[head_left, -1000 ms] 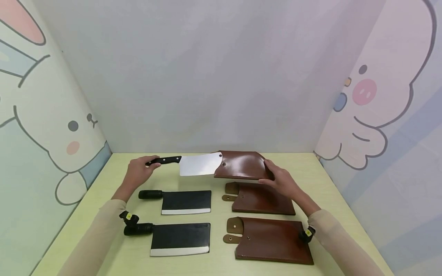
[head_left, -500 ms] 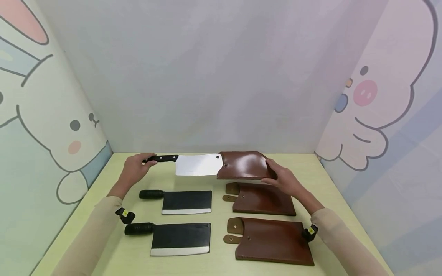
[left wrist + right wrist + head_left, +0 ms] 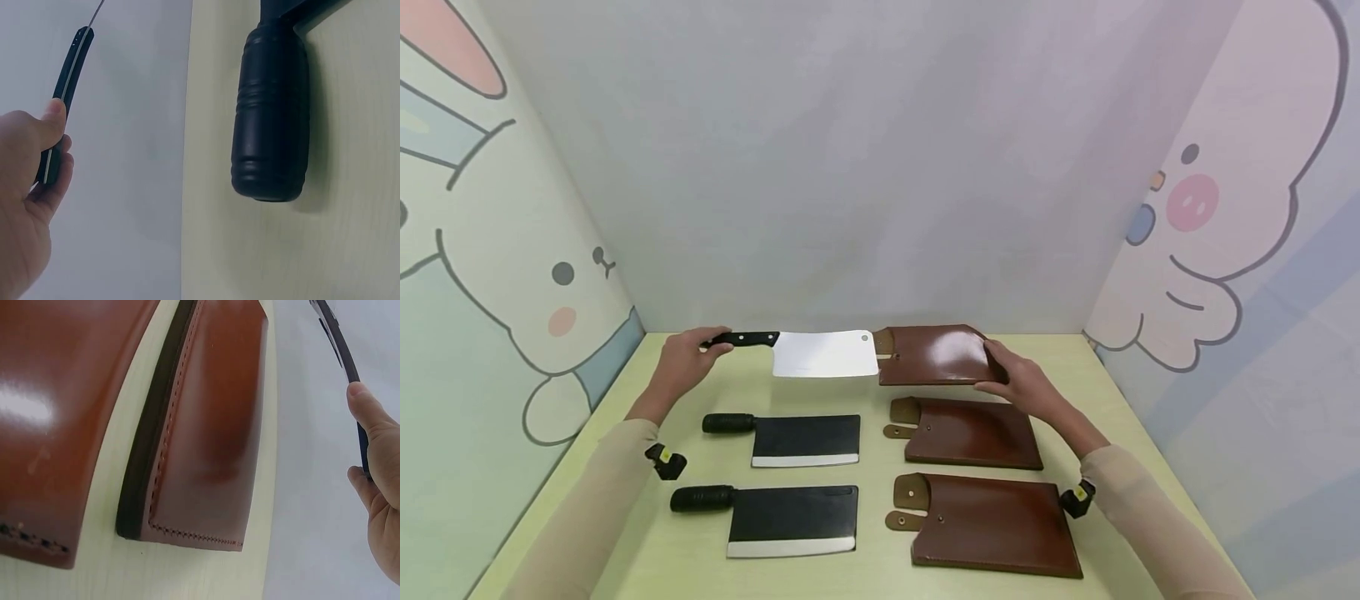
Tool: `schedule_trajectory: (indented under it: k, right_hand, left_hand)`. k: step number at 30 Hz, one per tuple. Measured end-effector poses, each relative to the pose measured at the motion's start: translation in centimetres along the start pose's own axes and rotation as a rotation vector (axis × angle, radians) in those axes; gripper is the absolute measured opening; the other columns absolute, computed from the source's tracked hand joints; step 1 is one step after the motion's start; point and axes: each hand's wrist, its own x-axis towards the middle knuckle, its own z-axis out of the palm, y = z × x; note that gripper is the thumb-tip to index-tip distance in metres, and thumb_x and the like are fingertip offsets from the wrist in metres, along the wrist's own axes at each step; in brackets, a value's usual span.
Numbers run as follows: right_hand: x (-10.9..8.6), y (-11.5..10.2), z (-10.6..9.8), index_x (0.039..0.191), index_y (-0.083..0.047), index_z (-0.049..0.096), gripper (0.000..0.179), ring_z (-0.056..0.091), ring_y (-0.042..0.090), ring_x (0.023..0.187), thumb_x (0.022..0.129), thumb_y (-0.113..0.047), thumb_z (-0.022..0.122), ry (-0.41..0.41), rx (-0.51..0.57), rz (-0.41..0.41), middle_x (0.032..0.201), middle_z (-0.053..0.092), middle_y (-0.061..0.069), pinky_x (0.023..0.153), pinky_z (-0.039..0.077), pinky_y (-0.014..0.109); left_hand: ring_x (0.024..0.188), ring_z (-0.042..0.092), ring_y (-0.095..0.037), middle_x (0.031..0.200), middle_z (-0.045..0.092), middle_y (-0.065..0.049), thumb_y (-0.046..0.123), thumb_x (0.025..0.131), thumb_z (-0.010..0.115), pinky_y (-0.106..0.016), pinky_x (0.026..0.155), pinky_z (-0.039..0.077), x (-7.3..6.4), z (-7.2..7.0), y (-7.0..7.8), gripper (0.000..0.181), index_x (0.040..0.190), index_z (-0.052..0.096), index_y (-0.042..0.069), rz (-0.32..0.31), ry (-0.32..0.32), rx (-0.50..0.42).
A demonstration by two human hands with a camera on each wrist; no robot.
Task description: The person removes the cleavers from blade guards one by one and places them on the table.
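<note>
My left hand [image 3: 682, 360] pinches the black riveted handle [image 3: 745, 338] of a cleaver with a bright steel blade [image 3: 823, 354], raised above the table. At the sheath's right end, my right hand [image 3: 1026, 382] grips a brown leather knife sheath [image 3: 936, 354] between thumb and fingers. The blade's far edge is at the sheath's mouth, beside the flap and strap. In the left wrist view the handle [image 3: 72, 69] lies between thumb and curled fingers. The right wrist view shows the held sheath [image 3: 340, 344] edge-on.
Two dark-bladed cleavers, the farther one [image 3: 805, 439] and the nearer one [image 3: 792, 521], lie on the pale table [image 3: 647, 575] at left. Two brown sheaths, the farther [image 3: 973, 431] and the nearer [image 3: 996, 521], lie at right. A grey wall [image 3: 865, 167] stands behind.
My left hand has moved left with the cleaver, and the right hand slightly right with the sheath. The blade end has come away from the leather front, and the sheath's flap and strap now show.
</note>
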Motion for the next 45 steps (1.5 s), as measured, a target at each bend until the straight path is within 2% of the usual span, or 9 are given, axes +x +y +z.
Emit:
schedule_trajectory:
  k: [8, 15, 24, 34, 45]
  right_hand:
    - [0.0, 0.7, -0.3, 0.159, -0.003, 0.031, 0.089, 0.051, 0.043, 0.135, 0.092, -0.040, 0.077, -0.023, -0.006, 0.032, 0.156, 0.043, 0.023, 0.103, 0.047, 0.058]
    - [0.0, 1.4, 0.0, 0.158, 0.001, 0.033, 0.089, 0.051, 0.045, 0.135, 0.092, -0.040, 0.077, -0.034, -0.021, 0.054, 0.155, 0.044, 0.025, 0.104, 0.047, 0.058]
    - [-0.1, 2.2, 0.3, 0.158, 0.001, 0.032, 0.088, 0.046, 0.045, 0.139, 0.093, -0.037, 0.077, -0.054, -0.008, 0.081, 0.157, 0.041, 0.025, 0.107, 0.044, 0.059]
    - [-0.4, 3.0, 0.8, 0.158, 0.002, 0.031, 0.089, 0.044, 0.046, 0.140, 0.094, -0.039, 0.076, -0.076, 0.000, 0.099, 0.158, 0.038, 0.026, 0.108, 0.042, 0.060]
    - [-0.1, 3.2, 0.9, 0.156, 0.008, 0.032, 0.090, 0.044, 0.050, 0.138, 0.092, -0.036, 0.077, -0.097, -0.047, 0.112, 0.156, 0.038, 0.032, 0.107, 0.042, 0.061]
  left_hand:
    - [0.098, 0.069, -0.046, 0.113, 0.071, -0.029, 0.013, 0.094, 0.074, -0.061, 0.080, 0.053, -0.1, -0.1, -1.1, 0.032, 0.119, 0.070, -0.006, -0.020, -0.025, -0.001]
    - [0.100, 0.068, -0.046, 0.117, 0.070, -0.030, 0.016, 0.098, 0.071, -0.060, 0.082, 0.052, -0.6, 0.7, -2.2, 0.034, 0.124, 0.069, -0.006, -0.065, -0.098, 0.017]
    - [0.105, 0.067, -0.046, 0.120, 0.069, -0.030, 0.019, 0.099, 0.070, -0.061, 0.086, 0.051, -0.9, 1.6, -2.5, 0.036, 0.126, 0.068, -0.005, -0.108, -0.157, -0.001]
    - [0.101, 0.068, -0.044, 0.118, 0.070, -0.028, 0.018, 0.097, 0.072, -0.059, 0.084, 0.052, -1.1, 2.2, -2.6, 0.035, 0.124, 0.069, -0.005, -0.107, -0.155, -0.021]
    - [0.109, 0.065, -0.047, 0.124, 0.067, -0.030, 0.018, 0.099, 0.070, -0.061, 0.090, 0.050, -1.0, 2.5, -3.0, 0.037, 0.127, 0.068, -0.005, -0.130, -0.200, -0.017]
